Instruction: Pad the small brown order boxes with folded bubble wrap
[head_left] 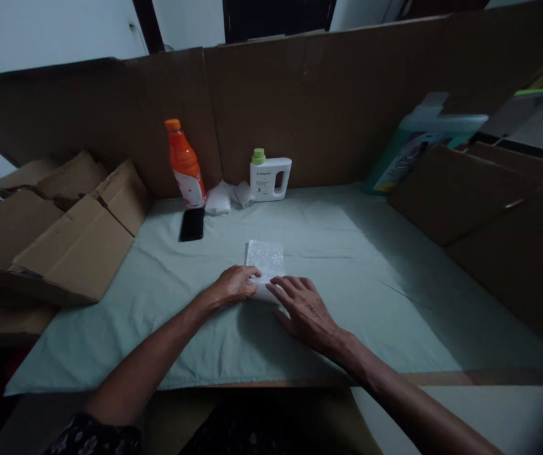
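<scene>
A small rectangular piece of bubble wrap [265,256], flat and folded over at its near end, lies on the cloth in the middle of the table. At its left edge, my left hand [236,284] grips it with the thumb on top and the other fingers curled. My right hand [306,309] rests at the near right side, fingers stretched out and fingertips touching the folded part. Whether anything is inside the wrap cannot be made out.
Behind stand an orange bottle [186,161], crumpled bubble wrap [219,199] and a white green-capped jug [262,180]. A black phone [191,225] lies in front of the bottle. Cardboard boxes flank the green cloth [347,253]; a large teal jug [401,158] stands back right.
</scene>
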`<state>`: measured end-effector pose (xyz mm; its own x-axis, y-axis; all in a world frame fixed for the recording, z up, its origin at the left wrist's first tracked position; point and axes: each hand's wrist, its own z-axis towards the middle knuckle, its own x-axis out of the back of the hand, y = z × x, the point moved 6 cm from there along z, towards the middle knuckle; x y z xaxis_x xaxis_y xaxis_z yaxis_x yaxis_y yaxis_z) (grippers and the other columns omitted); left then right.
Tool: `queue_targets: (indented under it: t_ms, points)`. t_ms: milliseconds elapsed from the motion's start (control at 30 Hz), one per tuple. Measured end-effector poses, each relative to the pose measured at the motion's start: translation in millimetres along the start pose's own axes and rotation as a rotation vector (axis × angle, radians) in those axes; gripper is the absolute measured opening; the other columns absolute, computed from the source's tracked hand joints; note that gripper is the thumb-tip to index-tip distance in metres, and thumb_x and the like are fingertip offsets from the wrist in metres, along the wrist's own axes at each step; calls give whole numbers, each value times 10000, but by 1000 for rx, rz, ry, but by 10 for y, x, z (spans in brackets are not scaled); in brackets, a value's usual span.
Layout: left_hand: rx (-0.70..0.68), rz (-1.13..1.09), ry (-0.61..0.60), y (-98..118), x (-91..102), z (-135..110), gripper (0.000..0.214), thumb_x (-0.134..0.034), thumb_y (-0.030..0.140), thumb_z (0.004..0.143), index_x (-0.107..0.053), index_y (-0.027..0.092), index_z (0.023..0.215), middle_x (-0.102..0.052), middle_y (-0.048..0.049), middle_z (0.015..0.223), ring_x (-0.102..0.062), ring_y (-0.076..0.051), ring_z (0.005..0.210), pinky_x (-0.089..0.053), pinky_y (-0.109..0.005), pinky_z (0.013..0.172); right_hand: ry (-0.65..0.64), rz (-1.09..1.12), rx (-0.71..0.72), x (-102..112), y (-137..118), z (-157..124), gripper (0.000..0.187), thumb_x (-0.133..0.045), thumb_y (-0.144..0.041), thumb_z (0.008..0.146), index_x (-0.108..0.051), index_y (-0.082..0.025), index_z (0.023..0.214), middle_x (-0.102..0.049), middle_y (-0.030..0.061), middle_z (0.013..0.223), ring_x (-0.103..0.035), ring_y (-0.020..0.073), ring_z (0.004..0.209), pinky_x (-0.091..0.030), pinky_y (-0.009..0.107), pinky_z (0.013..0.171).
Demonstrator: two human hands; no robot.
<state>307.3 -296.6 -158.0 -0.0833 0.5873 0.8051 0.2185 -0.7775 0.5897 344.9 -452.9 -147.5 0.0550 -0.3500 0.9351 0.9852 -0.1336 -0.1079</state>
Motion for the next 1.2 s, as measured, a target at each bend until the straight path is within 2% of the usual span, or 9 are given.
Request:
queue_targets:
  t_ms: [167,367,500,600,733,867,967,1067,1200]
  points:
    - [-66,135,156,89,26,-131,397,-596,231,855,-655,145,1238,-656,-157,1228,-562,-305,1177,-404,-451,1051,-127,24,-85,-184,105,136,215,-504,-115,947,-662,-159,1085,-727,107,1035,-618,235,938,-385,379,841]
    - [-326,148,252,126,-107,-628,332,-581,123,829,-678,175,1142,-696,-109,1150,-586,-261,1115,-420,-453,1016,-200,236,-109,-9,110,61,283,-521,-82,905,-686,-178,1115,-754,79,955,-663,215,890,-411,355,842]
    - [-236,3,143,111,-133,-759,293,-604,163,833,-701,187,1108,-742,-63,1016,-626,-228,992,-452,-405,952,-223,387,-121,43,45,-61,289,-531,-167,935,-685,-211,1176,-758,64,972,-674,199,860,-457,319,799]
    - [-132,-24,110,111,-122,-676,302,-587,195,857,-704,182,1135,-746,-72,1049,-634,-231,1002,-457,-391,961,-188,278,-146,48,56,-78,263,-537,-179,939,-694,-194,1150,-751,88,999,-665,219,877,-460,345,797]
    - [-42,71,130,64,-149,-466,316,-544,241,905,-706,155,1163,-717,-117,1071,-619,-269,1041,-463,-408,970,-32,24,-89,106,-32,-108,278,-593,-145,884,-667,-173,1151,-698,137,1177,-626,268,982,-442,410,853]
    - [22,56,231,-35,-158,-338,299,-580,222,868,-710,144,1125,-675,-136,1044,-616,-279,1020,-467,-420,964,-23,-3,44,10,-144,-127,313,-614,-172,887,-632,-150,1199,-689,143,1206,-609,284,1038,-433,413,869]
    - [116,-191,395,-118,-116,-379,368,-609,295,860,-662,129,1184,-643,-151,1113,-621,-261,1004,-484,-403,930,-62,31,-25,-108,14,-30,224,-542,-155,931,-668,-163,1116,-732,128,1096,-639,263,960,-434,407,851]
    - [295,-807,541,-219,-187,-553,449,-652,383,828,-618,155,1213,-641,-132,1127,-637,-232,977,-512,-354,839,-49,180,-257,-163,301,65,245,-552,-192,917,-685,-179,1121,-749,122,1076,-666,269,948,-452,412,870]
    - [378,-1484,390,-50,-489,-688,401,-789,296,671,-662,169,1030,-696,-92,1043,-657,-234,1016,-486,-363,920,-5,552,-477,-206,406,39,297,-543,-321,907,-693,-188,1125,-759,95,1019,-685,248,875,-495,354,784]
